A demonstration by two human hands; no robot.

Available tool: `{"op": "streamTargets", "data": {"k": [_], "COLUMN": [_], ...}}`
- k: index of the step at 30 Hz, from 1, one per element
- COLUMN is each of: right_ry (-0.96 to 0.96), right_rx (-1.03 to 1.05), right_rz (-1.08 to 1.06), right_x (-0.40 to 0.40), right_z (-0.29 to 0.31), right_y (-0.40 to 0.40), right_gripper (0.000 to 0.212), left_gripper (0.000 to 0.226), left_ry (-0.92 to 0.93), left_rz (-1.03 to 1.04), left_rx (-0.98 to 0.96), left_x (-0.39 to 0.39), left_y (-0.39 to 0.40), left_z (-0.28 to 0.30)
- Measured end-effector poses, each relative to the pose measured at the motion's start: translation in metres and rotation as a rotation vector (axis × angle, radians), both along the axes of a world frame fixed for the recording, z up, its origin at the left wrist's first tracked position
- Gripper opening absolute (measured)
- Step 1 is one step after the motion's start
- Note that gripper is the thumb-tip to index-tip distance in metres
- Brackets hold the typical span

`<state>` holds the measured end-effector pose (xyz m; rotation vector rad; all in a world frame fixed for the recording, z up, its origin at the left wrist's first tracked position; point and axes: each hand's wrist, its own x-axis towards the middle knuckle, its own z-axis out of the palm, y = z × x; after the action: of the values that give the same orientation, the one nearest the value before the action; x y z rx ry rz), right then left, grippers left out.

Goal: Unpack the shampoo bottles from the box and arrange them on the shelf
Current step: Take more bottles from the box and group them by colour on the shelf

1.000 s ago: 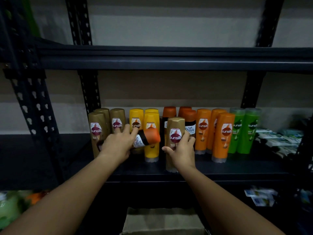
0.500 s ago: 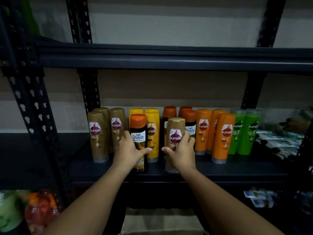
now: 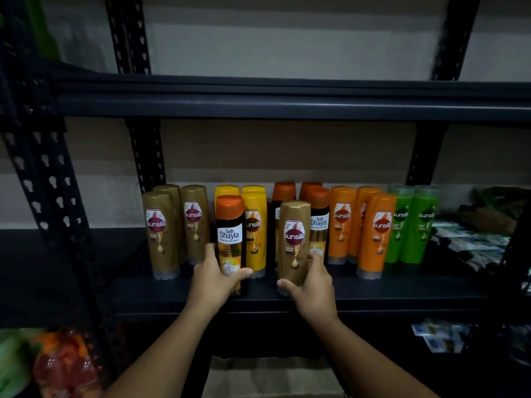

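While both stand on the shelf (image 3: 373, 294), left hand (image 3: 212, 278) grips Shayla bottle (image 3: 230, 234), right hand (image 3: 311, 285) grips gold bottle (image 3: 293, 239)

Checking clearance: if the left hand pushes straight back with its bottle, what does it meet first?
Probably the yellow Sunsilk bottle directly behind the Safi Shayla bottle held by the left hand; the gap between them is unclear.

Two bare forearms, no sleeves, bare hands (image 3: 212, 280)
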<state>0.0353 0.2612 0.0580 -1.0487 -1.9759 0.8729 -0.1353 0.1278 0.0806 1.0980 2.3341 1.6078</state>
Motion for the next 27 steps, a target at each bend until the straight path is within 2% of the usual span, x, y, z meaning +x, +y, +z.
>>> {"op": "streamTargets", "data": {"k": [4, 9, 27], "right_ry": [-0.015, -0.02, -0.004], "right_rx": [0.036, 0.065, 0.126], "right_rz": [-0.005, 0.001, -0.032], "right_x": [0.0, 0.01, 0.064], "right_z": [-0.001, -0.003, -0.01], "right_y": [0.001, 0.005, 0.049], "right_gripper": [0.073, 0.081, 0.078], "left_gripper": [0.087, 0.086, 0.083], "left_ry": [0.019, 0.037, 0.121], "left_rz": [-0.032, -0.066, 0.027], "left_rx": [-0.032, -0.027, -0.022], "left_x": [0.001, 0.02, 0.077], "left_y": [-0.002, 0.009, 0.079], "left_z": [-0.009, -0.018, -0.024]}}
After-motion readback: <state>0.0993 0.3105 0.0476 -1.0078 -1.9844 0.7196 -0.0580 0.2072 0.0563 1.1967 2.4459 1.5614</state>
